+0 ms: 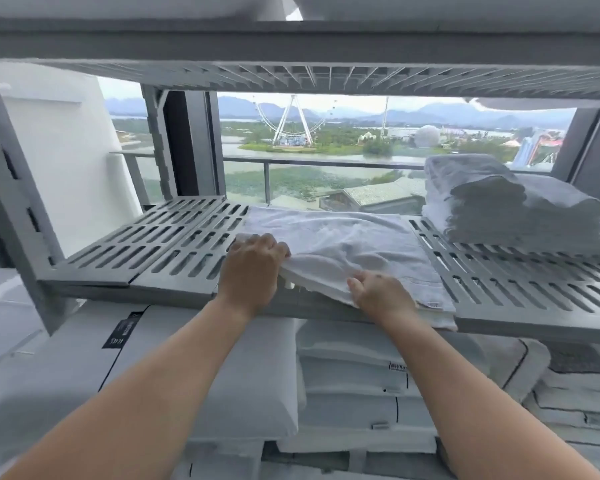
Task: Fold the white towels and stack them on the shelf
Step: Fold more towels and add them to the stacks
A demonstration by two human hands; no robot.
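One white towel (343, 240) lies rumpled and only partly folded on the slotted grey shelf (160, 244) in the middle of the frame, its near edge hanging a little over the shelf's front lip. The left hand (253, 268) has its fingers curled over the towel's left edge. The right hand (378, 292), just right of centre, pinches a raised fold near the front edge. Both hands have hold of cloth and neither is spread flat.

At the right of the frame a stack of folded towels (492, 209) sits on the same shelf, well apart from the towel in hand. So part of the job looks done. This towel, I judge, needs its fold finished and smoothed, then a move rightward onto the stack. Whether more unfolded towels wait cannot be told. Packaged pillows (222, 375) fill the level below.
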